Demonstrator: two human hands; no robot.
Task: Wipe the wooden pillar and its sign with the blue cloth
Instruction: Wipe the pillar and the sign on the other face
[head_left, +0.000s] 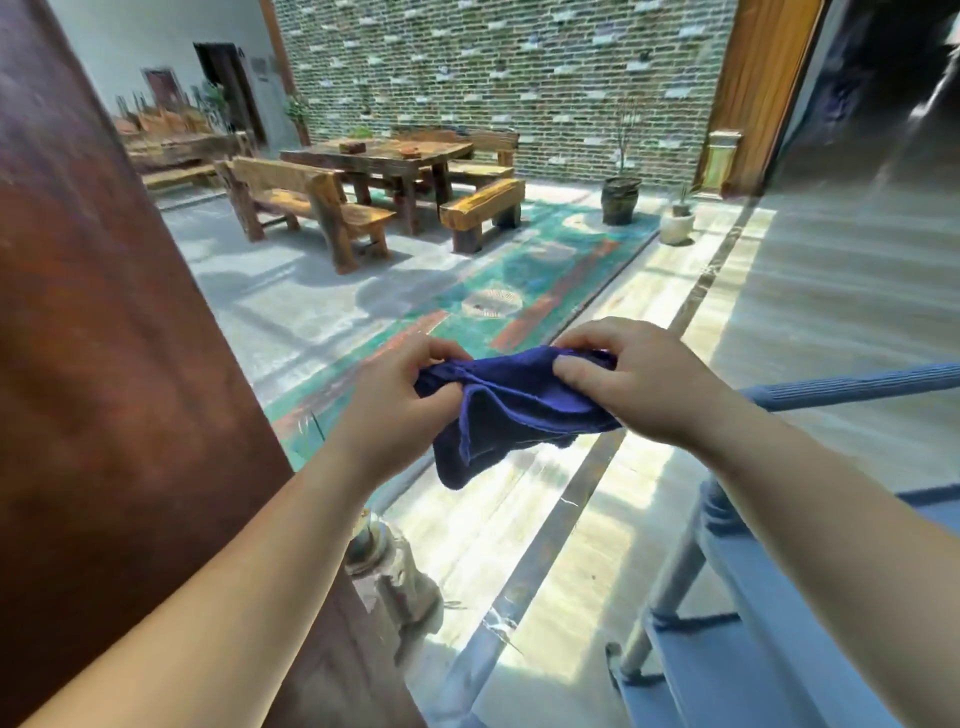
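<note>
A dark blue cloth (506, 410) hangs crumpled between both hands in the middle of the view. My left hand (400, 395) pinches its left edge and my right hand (639, 379) grips its right edge. The reddish-brown wooden pillar (104, 338) fills the left side, close beside my left forearm, and neither hand touches it. Its stone base (395, 577) shows below my left arm. No sign is visible on the pillar.
A blue metal rail and frame (727, 571) stands at the lower right under my right arm. Ahead lies a sunlit tiled floor, then a wooden table (379, 156) with benches, two plant pots (621, 200) and a brick wall behind.
</note>
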